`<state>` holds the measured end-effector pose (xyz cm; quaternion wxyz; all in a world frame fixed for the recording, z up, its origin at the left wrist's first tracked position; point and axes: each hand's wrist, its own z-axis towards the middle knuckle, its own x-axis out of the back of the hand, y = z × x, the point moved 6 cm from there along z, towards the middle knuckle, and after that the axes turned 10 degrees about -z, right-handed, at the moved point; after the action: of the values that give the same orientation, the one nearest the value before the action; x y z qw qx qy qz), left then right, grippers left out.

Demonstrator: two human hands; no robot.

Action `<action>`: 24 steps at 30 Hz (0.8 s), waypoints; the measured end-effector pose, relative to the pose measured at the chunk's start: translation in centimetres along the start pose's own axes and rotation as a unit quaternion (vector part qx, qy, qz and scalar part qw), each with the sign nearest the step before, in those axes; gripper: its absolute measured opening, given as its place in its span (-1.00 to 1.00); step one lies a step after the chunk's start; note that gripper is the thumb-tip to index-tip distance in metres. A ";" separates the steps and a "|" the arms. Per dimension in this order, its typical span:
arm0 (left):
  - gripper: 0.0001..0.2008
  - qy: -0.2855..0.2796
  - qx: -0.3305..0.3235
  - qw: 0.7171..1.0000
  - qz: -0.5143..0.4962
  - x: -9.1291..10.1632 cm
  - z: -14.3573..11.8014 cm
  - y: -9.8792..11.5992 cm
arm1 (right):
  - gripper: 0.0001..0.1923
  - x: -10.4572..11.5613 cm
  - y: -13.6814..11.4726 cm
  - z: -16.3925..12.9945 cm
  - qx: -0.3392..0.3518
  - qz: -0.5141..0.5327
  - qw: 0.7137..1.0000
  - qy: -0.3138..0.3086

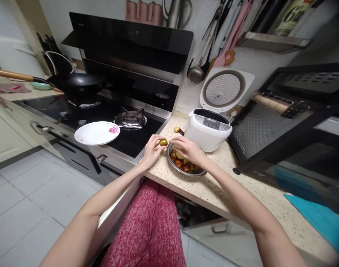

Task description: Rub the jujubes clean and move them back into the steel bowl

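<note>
My left hand (152, 151) pinches a small, shiny olive-green fruit (163, 142), which looks like a fresh jujube, between thumb and fingers just left of a steel bowl (171, 167). Over that bowl is my right hand (189, 149), its fingers curved and apart, the fingertips close to the fruit. I cannot tell whether they touch it. Red-brown and yellowish fruits (183, 164) lie in the bowl, partly hidden by my right hand. Behind the bowl, a yellowish piece and a dark piece (178, 130) lie on the speckled counter (164, 171).
A white rice cooker (205, 135) with its lid raised stands behind the bowl. To the left, a white flowered plate (97, 133) sits at the stove's front edge, near a burner (130, 118). A wok (77, 82) is farther left. A black oven (297, 148) and teal cloth (316, 215) are right.
</note>
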<state>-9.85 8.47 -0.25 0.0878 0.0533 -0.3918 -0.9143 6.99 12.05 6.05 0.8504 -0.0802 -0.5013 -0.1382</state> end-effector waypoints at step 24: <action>-0.73 -0.232 -0.131 0.961 0.069 -3.2 -1.6 2.0 | -0.62 5.1 -0.6 -9.5 -0.104 -0.039 0.978 -0.177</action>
<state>-6.19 6.70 0.19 0.0636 -0.1994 -0.2806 -0.9367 17.05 8.12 5.93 0.7292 -0.1715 -0.6294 -0.2066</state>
